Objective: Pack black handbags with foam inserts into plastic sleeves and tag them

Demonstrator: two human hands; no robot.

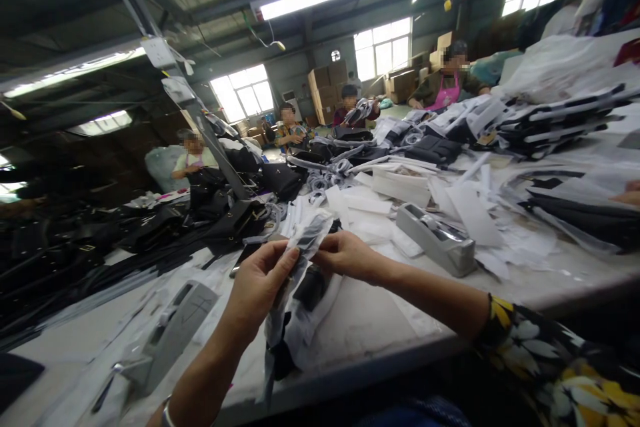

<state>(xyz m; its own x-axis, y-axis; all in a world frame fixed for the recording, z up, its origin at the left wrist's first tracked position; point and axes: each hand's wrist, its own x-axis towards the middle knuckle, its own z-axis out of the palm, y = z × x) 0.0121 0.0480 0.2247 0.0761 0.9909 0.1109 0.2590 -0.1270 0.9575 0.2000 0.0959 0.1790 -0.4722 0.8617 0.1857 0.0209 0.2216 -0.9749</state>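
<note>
1. A wrapped black bundle, sheathed in white and clear film, stands tilted near the front edge of the bench.
2. The left hand pinches its upper wrapping, thumb on top; the right hand grips the other side, fingertips partly hidden, forearm slanting in.
3. Grey tape dispensers, one on the right, another on the left, flank the hands.
4. Loose white sheets and black bags crowd the bench beyond.
</note>
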